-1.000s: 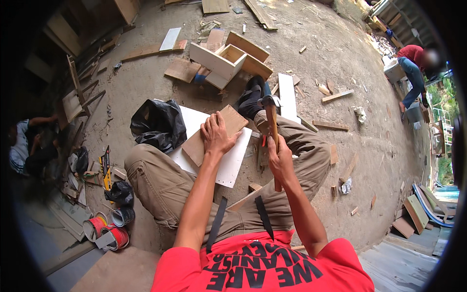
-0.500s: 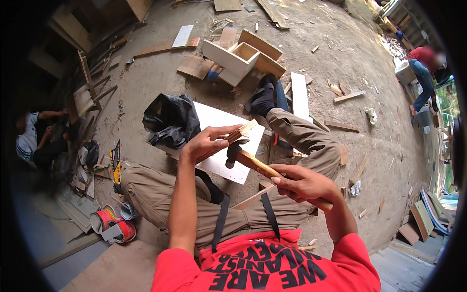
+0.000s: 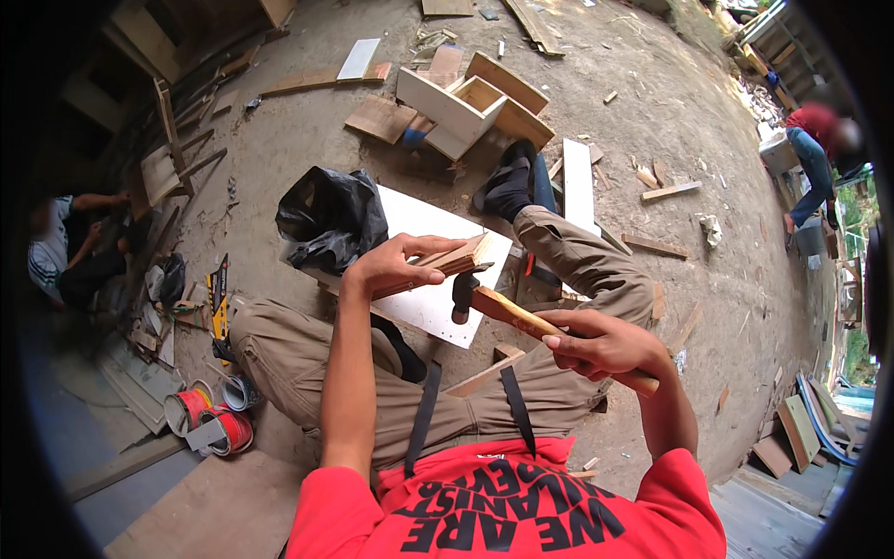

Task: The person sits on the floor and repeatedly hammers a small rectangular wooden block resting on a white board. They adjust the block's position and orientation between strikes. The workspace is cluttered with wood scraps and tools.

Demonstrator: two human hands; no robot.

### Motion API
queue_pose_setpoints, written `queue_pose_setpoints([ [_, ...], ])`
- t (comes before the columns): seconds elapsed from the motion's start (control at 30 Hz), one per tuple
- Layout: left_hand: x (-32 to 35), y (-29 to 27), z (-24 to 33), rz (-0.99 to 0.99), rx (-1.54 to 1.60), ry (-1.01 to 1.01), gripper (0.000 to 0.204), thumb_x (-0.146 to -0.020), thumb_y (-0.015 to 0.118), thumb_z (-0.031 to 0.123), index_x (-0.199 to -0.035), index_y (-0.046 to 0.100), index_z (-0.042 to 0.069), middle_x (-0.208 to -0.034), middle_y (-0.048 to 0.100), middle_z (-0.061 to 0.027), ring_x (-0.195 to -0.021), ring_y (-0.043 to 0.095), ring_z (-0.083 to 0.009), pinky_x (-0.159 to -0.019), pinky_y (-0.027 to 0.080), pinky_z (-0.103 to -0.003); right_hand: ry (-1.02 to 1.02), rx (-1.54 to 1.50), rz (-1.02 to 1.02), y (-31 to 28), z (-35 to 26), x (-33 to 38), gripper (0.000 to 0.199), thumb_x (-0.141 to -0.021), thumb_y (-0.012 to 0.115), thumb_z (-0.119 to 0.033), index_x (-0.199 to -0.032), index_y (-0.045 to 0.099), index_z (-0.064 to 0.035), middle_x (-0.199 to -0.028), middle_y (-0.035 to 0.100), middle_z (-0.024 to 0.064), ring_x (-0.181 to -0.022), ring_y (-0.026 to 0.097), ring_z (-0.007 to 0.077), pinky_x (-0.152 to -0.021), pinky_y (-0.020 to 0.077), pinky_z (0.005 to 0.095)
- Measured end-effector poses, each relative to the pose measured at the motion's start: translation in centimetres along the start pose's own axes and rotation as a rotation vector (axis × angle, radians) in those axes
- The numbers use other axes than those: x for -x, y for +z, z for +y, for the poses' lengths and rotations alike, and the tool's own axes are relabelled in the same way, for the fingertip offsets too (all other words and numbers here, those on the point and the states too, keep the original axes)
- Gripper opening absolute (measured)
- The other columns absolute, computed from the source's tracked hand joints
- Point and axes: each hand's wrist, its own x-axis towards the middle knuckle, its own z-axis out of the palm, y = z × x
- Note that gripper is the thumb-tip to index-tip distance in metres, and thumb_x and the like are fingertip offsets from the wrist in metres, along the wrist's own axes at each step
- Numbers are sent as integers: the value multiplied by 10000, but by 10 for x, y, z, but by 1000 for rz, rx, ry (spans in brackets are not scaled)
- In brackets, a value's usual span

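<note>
My left hand is closed around a short piece of wood with a rough, splintered end. My right hand grips the wooden handle of a claw hammer. The dark hammer head is right beside the wood's near edge; whether they touch I cannot tell. Beneath both lies a white board with small holes along its near edge. A crumpled black plastic bag rests on the board's far left part.
A partly built wooden drawer box sits ahead on the dirt floor among scrap boards. A saw and paint cans are on my left. One person sits far left; another bends over at far right.
The hammer has drawn slightly right and down from the wood, with my right hand moving right. The wood in my left hand has turned a little, showing a broader face.
</note>
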Motion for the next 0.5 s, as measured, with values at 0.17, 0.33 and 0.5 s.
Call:
queue_pose_setpoints([
  [0.17,2,-11,-16,8,79,-49,893,-826,783,498,-1521,437,56,-1442,546,-178,-1280,521,-211,-1111,381,-335,-58,-109,36,4,6,-1,517,-1058,561,-268,-1532,413,-122,-730,481,-22,-531,355,23,-426,272,203],
  [0.33,14,-21,-36,-25,18,-149,986,-843,772,549,-1554,349,14,-1435,528,-209,-1263,526,-204,-1088,396,-305,-50,-192,34,-3,5,6,510,-1058,561,-262,-1527,420,-120,-710,455,-33,-512,330,14,-422,249,194],
  [0.5,2,-5,-28,64,-67,-133,908,-872,658,604,-1490,448,-28,-1436,534,-187,-1329,488,-246,-1133,356,-349,-107,-132,56,-4,9,2,504,-1057,556,-333,-1513,446,-148,-731,473,-37,-533,349,20,-436,289,200],
])
